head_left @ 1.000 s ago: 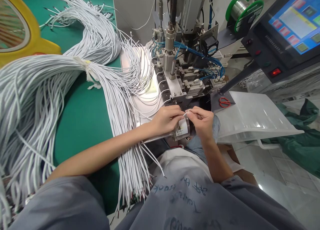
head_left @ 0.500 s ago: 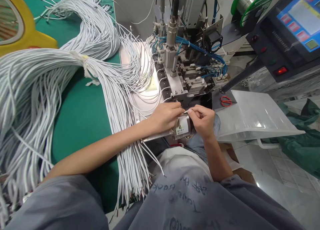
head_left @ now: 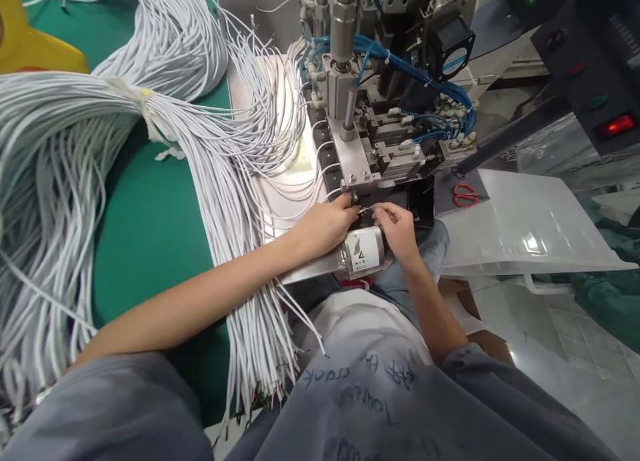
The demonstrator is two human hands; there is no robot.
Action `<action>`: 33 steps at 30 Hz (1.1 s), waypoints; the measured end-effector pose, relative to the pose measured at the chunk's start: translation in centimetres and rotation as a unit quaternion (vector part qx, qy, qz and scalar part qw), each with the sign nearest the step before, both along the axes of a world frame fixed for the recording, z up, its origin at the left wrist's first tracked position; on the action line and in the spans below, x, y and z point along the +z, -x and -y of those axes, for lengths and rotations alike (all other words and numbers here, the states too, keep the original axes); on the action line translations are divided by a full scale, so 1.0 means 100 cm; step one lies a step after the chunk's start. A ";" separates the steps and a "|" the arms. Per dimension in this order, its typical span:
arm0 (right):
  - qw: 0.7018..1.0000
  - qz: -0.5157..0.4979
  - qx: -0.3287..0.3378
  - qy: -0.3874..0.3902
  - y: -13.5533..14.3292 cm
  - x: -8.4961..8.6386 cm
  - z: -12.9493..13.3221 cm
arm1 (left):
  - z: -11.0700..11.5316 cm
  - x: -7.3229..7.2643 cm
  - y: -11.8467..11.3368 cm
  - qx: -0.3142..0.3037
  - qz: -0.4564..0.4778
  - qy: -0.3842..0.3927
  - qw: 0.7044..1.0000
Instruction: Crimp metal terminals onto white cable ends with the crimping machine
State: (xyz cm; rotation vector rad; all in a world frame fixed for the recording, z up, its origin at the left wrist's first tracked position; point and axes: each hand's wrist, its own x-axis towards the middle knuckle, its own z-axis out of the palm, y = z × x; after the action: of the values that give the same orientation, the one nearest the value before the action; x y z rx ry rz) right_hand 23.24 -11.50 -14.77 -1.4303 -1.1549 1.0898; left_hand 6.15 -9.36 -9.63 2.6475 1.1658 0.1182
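At the front edge of the machine (head_left: 347, 164), my two hands are close together. My left hand (head_left: 325, 226) is closed in a pinch on a white cable, most of it hidden by the fingers. The thin end (head_left: 367, 209) of that cable shows between my hands. Thumb and forefinger of my right hand (head_left: 399, 229) are pinched at this end; the exact grip is too small to make out. Just below the hands sits a metal part with a white label (head_left: 364, 251). Several white cables (head_left: 320, 151) run into the block on the machine's left side.
Large bundles of white cables (head_left: 190, 124) cover much of the green table (head_left: 145, 234) at left. A yellow object (head_left: 43, 47) stands at the far left. Right of the machine are red-handled scissors (head_left: 466, 195), a translucent plastic tray (head_left: 537, 227) and a dark control box (head_left: 593, 81).
The view has moved in toward the machine. Both hands are nearer its front block, and thin wire ends now show between them where a white cable piece showed before.
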 end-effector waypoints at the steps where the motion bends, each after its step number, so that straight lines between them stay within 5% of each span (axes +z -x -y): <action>1: 1.000 -0.008 0.004 0.007 0.001 0.000 -0.002 | -0.001 0.000 0.000 -0.002 0.006 0.004 1.000; 12: 0.998 -0.011 0.056 0.030 0.003 0.004 -0.009 | -0.003 -0.012 0.007 -0.046 0.030 -0.061 0.997; 33: 0.995 -0.045 0.067 0.065 0.003 0.002 -0.011 | 0.002 0.013 0.001 -0.068 -0.125 -0.073 0.987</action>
State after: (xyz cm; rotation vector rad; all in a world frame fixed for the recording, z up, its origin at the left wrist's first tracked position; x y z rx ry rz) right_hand 22.96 -10.35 -14.54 -1.4033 -1.1448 1.3309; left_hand 6.02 -9.59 -8.37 2.9284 1.0795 -0.1643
